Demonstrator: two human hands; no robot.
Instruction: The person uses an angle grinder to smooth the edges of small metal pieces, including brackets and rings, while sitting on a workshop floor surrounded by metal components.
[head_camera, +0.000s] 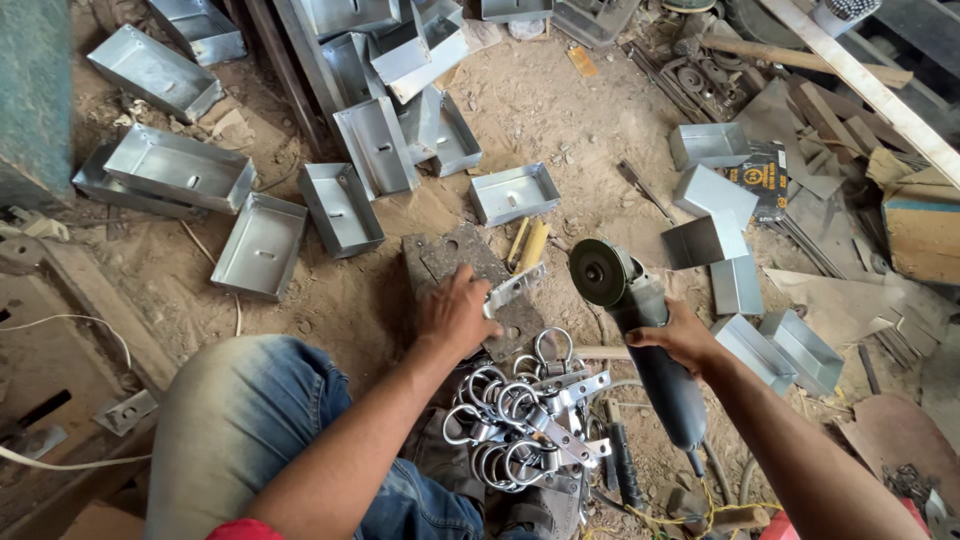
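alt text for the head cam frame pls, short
A person's left hand presses a flat metal bracket onto a worn steel plate on the dirt floor, while the right hand holds an angle grinder beside it. Ringed metal clamps lie piled below; open galvanized boxes lie scattered around.
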